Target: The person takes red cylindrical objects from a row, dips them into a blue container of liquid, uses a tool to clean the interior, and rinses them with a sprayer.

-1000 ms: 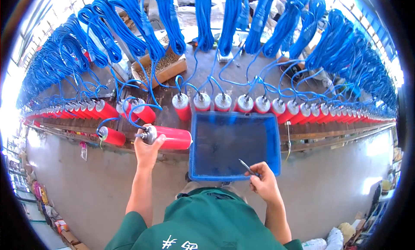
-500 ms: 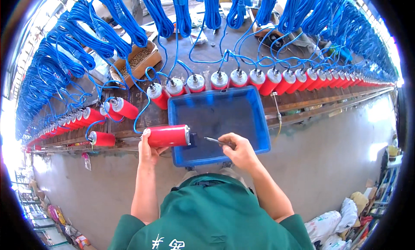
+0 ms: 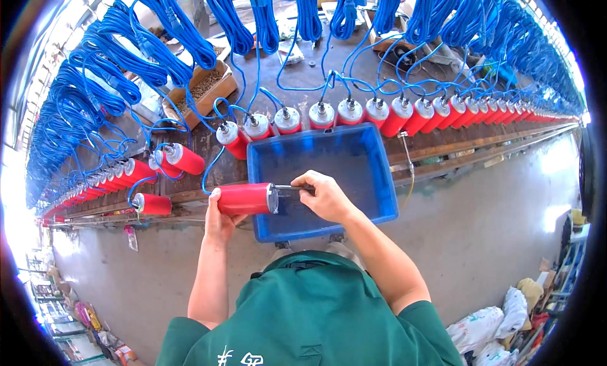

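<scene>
Our right fingers (image 3: 310, 179) scooted inward, clamped on a skinny metal tool (image 3: 288, 187) against the smooth red cylinder (image 3: 244, 199) our left fingers (image 3: 214, 195) hug.

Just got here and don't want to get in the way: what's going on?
A person's left hand holds a red cylinder, its metal end over the blue bin. The right hand holds a slim tool with its tip at that end; whether it goes in, I can't tell. More red cylinders line the bench beneath hanging blue cable bundles.
</scene>
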Demonstrator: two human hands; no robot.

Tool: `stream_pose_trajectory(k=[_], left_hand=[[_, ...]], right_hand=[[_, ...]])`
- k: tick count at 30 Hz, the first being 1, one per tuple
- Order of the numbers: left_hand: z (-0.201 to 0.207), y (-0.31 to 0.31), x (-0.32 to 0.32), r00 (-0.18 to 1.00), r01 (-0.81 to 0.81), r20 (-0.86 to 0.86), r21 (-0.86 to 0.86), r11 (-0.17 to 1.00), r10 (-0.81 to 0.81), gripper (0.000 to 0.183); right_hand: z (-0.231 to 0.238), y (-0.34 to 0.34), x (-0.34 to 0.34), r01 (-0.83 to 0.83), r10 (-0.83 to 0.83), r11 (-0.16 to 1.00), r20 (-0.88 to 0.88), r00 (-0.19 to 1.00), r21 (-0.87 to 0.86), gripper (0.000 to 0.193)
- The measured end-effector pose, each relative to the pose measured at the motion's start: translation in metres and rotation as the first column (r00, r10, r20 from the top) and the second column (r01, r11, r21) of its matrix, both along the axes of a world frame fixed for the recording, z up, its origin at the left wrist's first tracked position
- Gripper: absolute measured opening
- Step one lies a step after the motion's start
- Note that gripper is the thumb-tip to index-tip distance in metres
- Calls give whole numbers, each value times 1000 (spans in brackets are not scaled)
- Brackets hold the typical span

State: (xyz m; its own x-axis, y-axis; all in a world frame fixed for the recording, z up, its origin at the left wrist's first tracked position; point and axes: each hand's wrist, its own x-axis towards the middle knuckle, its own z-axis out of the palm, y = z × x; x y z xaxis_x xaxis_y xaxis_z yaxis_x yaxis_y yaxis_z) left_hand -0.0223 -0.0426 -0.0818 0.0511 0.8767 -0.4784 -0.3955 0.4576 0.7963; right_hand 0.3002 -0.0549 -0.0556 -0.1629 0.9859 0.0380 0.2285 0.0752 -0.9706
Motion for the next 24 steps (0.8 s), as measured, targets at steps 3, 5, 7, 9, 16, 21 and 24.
stream_pose_trajectory(k=[3, 5, 7, 9, 16, 21, 24], left_hand=[[-2, 0, -2, 999, 8, 31, -6, 1000, -7, 69], [0, 1, 1, 999, 4, 40, -7, 1000, -4, 69], [1, 1, 1, 1000, -6, 25, -9, 1000, 6, 69], [0, 1, 2, 1000, 0, 27, -5, 1000, 0, 68], [-4, 0, -3, 999, 6, 39, 7, 1000, -6, 68], [1, 0, 1, 1000, -9, 28, 0, 1000, 9, 68], [7, -2, 5, 1000, -27, 9, 6, 1000, 27, 69]], right_hand=[[-2, 5, 0, -41, 38, 998, 68, 997, 43, 22], [-5, 7, 2, -48, 41, 996, 98, 994, 71, 22], [-6, 7, 2, -58, 45, 990, 102, 994, 125, 20], [-1, 7, 4, -79, 57, 984, 136, 989, 161, 19], [22, 0, 0, -170, 94, 956, 301, 949, 239, 21], [-2, 5, 6, -104, 73, 969, 145, 987, 222, 25], [-10, 2, 11, -67, 62, 996, -81, 995, -62, 25]])
